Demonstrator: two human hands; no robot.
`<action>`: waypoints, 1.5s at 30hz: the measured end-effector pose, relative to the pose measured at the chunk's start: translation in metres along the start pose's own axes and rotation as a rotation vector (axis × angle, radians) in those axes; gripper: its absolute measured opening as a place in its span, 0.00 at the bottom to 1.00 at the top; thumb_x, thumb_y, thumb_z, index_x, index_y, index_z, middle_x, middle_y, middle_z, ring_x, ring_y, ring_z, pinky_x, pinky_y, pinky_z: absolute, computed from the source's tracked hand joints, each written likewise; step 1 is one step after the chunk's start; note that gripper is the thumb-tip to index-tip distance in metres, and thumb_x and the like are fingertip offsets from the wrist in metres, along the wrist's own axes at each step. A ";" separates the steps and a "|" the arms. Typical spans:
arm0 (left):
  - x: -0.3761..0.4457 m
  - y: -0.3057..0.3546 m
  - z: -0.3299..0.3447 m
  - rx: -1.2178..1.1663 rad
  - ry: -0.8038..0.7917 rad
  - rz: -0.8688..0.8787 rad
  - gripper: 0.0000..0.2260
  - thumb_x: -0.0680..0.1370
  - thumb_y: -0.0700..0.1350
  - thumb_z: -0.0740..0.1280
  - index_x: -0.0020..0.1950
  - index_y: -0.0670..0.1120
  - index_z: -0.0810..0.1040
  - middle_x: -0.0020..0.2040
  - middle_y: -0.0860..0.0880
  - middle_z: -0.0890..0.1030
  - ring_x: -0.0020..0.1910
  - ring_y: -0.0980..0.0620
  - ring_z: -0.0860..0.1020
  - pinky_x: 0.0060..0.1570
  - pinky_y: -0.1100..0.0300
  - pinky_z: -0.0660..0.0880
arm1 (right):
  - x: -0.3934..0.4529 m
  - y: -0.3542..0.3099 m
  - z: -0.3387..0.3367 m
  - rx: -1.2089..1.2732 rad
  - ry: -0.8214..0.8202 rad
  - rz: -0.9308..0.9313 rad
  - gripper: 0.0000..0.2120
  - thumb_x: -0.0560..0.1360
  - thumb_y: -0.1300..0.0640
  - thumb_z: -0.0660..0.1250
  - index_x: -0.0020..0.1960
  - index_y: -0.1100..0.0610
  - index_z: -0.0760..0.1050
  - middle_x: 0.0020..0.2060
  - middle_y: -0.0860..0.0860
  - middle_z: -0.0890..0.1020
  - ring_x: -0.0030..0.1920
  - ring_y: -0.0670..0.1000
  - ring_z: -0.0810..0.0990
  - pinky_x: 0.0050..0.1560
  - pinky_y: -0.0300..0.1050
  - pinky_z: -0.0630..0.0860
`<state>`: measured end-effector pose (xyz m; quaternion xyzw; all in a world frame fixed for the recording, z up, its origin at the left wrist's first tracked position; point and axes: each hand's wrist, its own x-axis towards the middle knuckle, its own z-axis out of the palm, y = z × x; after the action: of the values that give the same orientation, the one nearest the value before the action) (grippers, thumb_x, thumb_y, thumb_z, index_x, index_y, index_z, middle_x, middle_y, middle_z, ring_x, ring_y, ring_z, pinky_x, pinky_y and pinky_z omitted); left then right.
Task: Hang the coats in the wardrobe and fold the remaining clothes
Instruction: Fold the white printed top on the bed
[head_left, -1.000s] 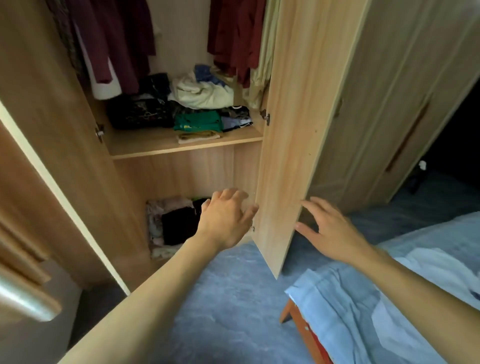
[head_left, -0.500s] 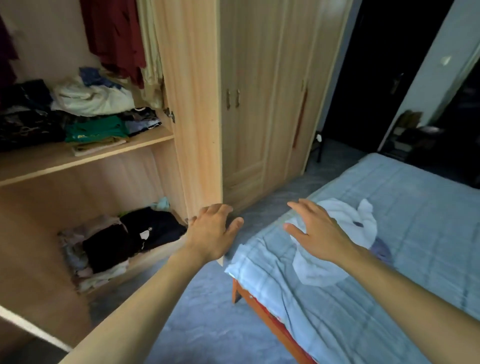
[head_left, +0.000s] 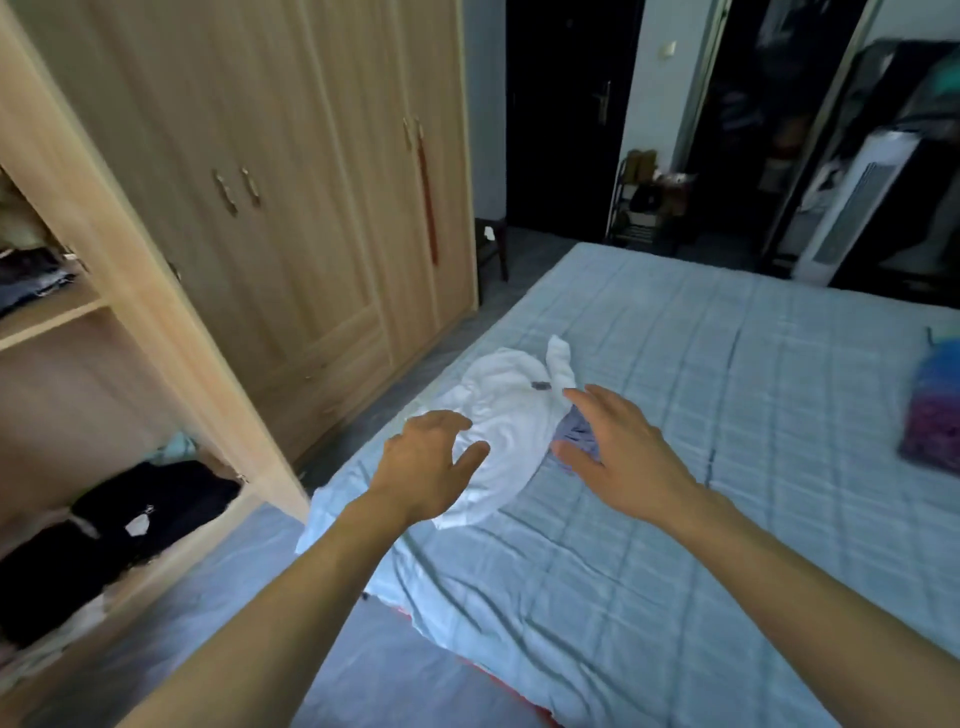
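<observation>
- both our hands reach out over the bed (head_left: 727, 364), empty, nothing gripped
- left hand (head_left: 423, 462): fingers loosely curled and apart, thumb out, hovering over near-left part of the white garment (head_left: 498, 410); contact cannot be told
- right hand (head_left: 618, 447): fingers straight and spread, over the garment's right edge and the small bluish-purple cloth (head_left: 574, 434) tucked beside it
- white garment lies crumpled on the bed near its left edge, straight ahead of us, between the two hands; long axis runs from near-left to far-right, ending in a narrow strip, likely a sleeve, pointing away
- left hand looks nearer the bulk of it, right hand nearer the far strip
- we judge the next step is to grab and spread it for folding
- room: open flat sheet to the right and beyond; left side tight, bed edge then a floor gap to the wardrobe (head_left: 291, 208)
- open wardrobe door (head_left: 156, 312) stands near the bed corner
- multicoloured bundle (head_left: 932, 410) far right on the bed, well apart
</observation>
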<state>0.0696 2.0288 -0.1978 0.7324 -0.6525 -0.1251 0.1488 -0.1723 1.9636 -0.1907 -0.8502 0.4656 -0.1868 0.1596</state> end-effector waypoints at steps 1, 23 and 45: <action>0.003 0.007 0.003 -0.005 0.000 0.010 0.22 0.81 0.61 0.59 0.72 0.52 0.71 0.74 0.53 0.70 0.73 0.49 0.66 0.70 0.47 0.65 | -0.004 0.013 -0.004 0.044 0.009 0.010 0.30 0.79 0.43 0.64 0.77 0.50 0.61 0.71 0.53 0.69 0.71 0.56 0.67 0.66 0.57 0.69; 0.207 -0.134 0.054 -0.152 -0.085 -0.035 0.20 0.80 0.61 0.62 0.68 0.53 0.74 0.70 0.54 0.74 0.69 0.49 0.70 0.69 0.50 0.67 | 0.176 0.056 0.085 0.146 -0.019 0.194 0.22 0.77 0.58 0.69 0.69 0.57 0.71 0.63 0.54 0.77 0.63 0.53 0.74 0.61 0.38 0.66; 0.357 -0.174 0.127 -0.146 -0.333 -0.010 0.19 0.81 0.58 0.62 0.69 0.52 0.71 0.70 0.53 0.72 0.70 0.49 0.68 0.64 0.53 0.64 | 0.309 0.105 0.184 0.070 -0.247 0.338 0.25 0.79 0.51 0.66 0.73 0.56 0.67 0.69 0.51 0.73 0.71 0.51 0.68 0.67 0.34 0.57</action>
<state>0.2238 1.6853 -0.3773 0.6920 -0.6537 -0.2924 0.0911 -0.0101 1.6647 -0.3469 -0.7703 0.5719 -0.0676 0.2739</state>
